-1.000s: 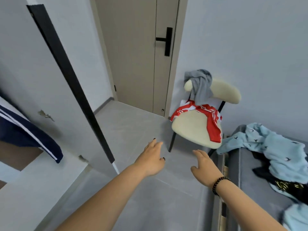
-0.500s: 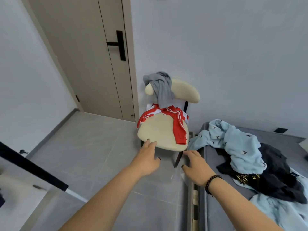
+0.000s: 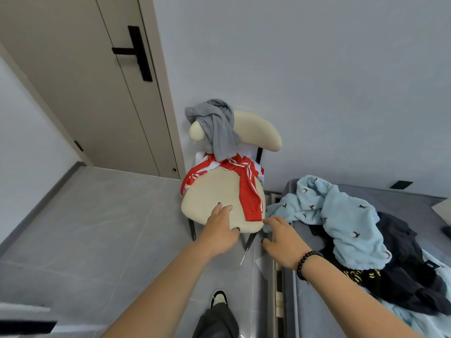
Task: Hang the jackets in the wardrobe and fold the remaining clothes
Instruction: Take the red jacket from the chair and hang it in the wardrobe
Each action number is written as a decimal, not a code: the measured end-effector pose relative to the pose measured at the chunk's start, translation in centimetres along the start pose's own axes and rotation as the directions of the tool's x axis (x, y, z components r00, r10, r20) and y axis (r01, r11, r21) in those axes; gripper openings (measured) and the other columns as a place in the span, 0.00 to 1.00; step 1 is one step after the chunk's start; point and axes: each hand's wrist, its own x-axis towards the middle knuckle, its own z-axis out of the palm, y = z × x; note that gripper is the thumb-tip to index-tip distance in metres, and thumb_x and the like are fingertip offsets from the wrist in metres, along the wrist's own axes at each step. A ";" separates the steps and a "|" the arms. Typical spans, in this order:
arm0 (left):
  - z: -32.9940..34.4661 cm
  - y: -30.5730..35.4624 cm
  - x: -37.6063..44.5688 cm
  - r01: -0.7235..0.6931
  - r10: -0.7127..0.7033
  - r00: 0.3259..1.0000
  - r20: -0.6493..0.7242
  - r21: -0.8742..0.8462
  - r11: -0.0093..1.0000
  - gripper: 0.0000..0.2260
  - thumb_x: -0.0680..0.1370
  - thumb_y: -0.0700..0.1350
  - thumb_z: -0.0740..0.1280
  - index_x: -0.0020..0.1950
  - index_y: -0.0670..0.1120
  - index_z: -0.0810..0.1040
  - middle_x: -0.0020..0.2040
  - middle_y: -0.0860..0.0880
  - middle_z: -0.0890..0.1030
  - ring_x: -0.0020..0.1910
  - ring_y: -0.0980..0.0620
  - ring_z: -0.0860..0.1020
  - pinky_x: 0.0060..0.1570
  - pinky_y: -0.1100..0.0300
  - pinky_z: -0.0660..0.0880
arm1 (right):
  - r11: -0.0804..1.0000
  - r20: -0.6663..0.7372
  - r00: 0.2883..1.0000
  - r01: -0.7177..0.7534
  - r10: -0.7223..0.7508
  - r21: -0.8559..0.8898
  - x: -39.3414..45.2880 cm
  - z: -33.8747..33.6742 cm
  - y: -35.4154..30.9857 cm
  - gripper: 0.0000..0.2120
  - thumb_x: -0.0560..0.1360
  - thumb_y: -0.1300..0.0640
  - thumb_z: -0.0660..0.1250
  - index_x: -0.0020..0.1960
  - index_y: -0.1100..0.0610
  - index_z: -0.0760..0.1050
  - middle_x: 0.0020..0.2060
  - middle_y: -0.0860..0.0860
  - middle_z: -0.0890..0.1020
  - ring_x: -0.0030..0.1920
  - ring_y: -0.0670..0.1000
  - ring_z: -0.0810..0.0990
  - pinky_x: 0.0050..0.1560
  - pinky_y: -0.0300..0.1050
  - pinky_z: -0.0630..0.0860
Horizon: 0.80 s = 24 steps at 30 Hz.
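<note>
1. One cream chair (image 3: 212,198).
2. Two garments on the chair: one grey garment (image 3: 219,128) over the backrest, one red and white striped jacket (image 3: 249,191) across the seat.
3. At least three garments heaped on the grey bed (image 3: 415,198): one light blue fleece (image 3: 346,215), one dark garment (image 3: 402,245), one black piece with yellow print (image 3: 361,275).
4. Two bare hands: left hand (image 3: 220,229), right hand (image 3: 284,241).
5. One beaded bracelet (image 3: 306,263).
6. One door (image 3: 80,76).

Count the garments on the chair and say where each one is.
2: a grey garment draped over the backrest of the chair, and a red-and-white jacket lying across the back of the seat. More may hide underneath.
</note>
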 end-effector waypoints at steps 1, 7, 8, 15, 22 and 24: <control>-0.5 0.1 1.8 0.004 -0.004 1.000 0.002 -0.001 1.000 0.30 0.80 0.45 0.64 0.78 0.47 0.54 0.80 0.46 0.49 0.78 0.47 0.52 0.74 0.54 0.55 | 1.000 0.005 1.000 -0.007 0.007 -0.001 1.6 -0.5 0.1 0.23 0.76 0.62 0.61 0.70 0.57 0.66 0.67 0.52 0.67 0.67 0.49 0.67 0.60 0.28 0.57; -3.1 0.3 12.6 0.033 -0.033 0.999 0.009 0.018 0.999 0.29 0.80 0.47 0.63 0.78 0.50 0.55 0.80 0.49 0.50 0.77 0.47 0.57 0.72 0.53 0.60 | 0.997 0.031 0.997 -0.075 0.075 -0.009 12.0 -3.3 0.8 0.25 0.77 0.59 0.61 0.74 0.57 0.62 0.71 0.51 0.64 0.70 0.49 0.65 0.65 0.33 0.60; -3.4 0.3 14.1 0.032 -0.032 0.999 0.015 0.022 0.999 0.29 0.80 0.47 0.63 0.78 0.50 0.55 0.80 0.49 0.49 0.77 0.47 0.57 0.72 0.53 0.60 | 0.997 0.036 0.996 -0.081 0.081 -0.008 13.5 -3.5 1.0 0.25 0.77 0.58 0.62 0.73 0.57 0.62 0.70 0.51 0.65 0.70 0.48 0.65 0.64 0.32 0.59; -6.6 -0.1 22.2 0.043 -0.045 0.998 0.048 0.025 0.999 0.29 0.80 0.47 0.63 0.78 0.50 0.55 0.80 0.48 0.46 0.78 0.47 0.54 0.71 0.55 0.59 | 0.974 0.041 0.973 -0.226 0.226 -0.019 22.3 -4.3 2.3 0.20 0.77 0.57 0.62 0.68 0.57 0.68 0.66 0.52 0.69 0.60 0.50 0.73 0.52 0.35 0.67; -10.2 -0.6 30.3 0.068 -0.068 0.998 0.000 0.056 0.996 0.30 0.79 0.47 0.63 0.78 0.47 0.54 0.80 0.49 0.49 0.77 0.48 0.54 0.68 0.55 0.60 | 0.971 0.136 0.962 -0.231 0.238 -0.061 34.1 -5.8 3.0 0.25 0.75 0.57 0.62 0.71 0.59 0.65 0.68 0.55 0.68 0.65 0.54 0.70 0.57 0.41 0.67; -11.0 -1.0 32.7 0.081 -0.080 0.997 -0.022 0.048 0.996 0.30 0.78 0.45 0.63 0.77 0.45 0.55 0.78 0.47 0.55 0.75 0.48 0.59 0.67 0.56 0.62 | 0.969 0.160 0.957 -0.235 0.244 -0.074 38.2 -5.7 3.3 0.22 0.75 0.58 0.62 0.68 0.61 0.67 0.66 0.57 0.69 0.65 0.56 0.70 0.58 0.42 0.68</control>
